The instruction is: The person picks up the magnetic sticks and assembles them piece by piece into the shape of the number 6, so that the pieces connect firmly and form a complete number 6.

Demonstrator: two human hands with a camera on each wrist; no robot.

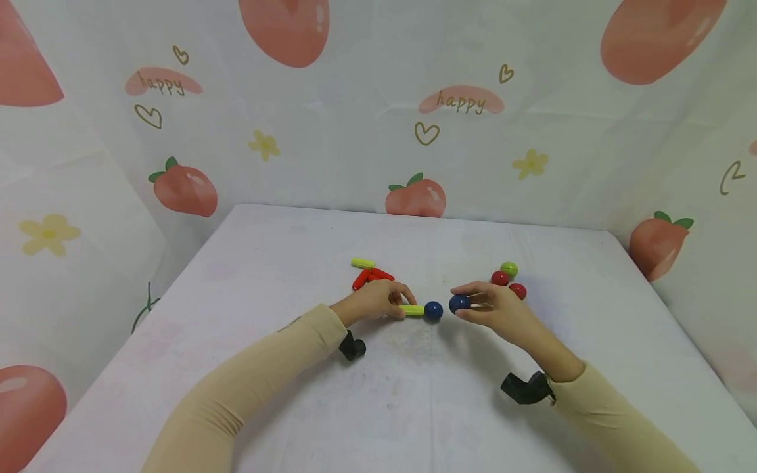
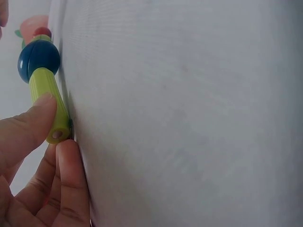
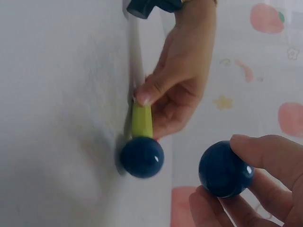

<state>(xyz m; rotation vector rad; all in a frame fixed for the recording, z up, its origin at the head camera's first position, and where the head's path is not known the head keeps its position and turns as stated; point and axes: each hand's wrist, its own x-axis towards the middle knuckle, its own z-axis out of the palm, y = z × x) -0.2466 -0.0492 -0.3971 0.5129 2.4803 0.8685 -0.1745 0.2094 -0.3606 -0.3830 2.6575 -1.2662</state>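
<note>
My left hand (image 1: 378, 300) pinches a ridged yellow-green rod (image 2: 43, 85) between thumb and fingers, close to the table. At the rod's far end sits a dark blue ball (image 1: 434, 311), touching it. In the left wrist view a small hole shows in the rod's near end. My right hand (image 1: 495, 307) holds a second blue ball (image 3: 226, 169) by thumb and fingertips, a little to the right of the first ball. The right wrist view shows a gap between the two balls.
Behind my left hand lie several red rods (image 1: 361, 279) and another yellow-green rod (image 1: 363, 263). Beyond my right hand are two red balls (image 1: 499, 278) and a green ball (image 1: 509, 269). The white table (image 1: 378, 407) meets a printed cloth backdrop (image 1: 343, 144).
</note>
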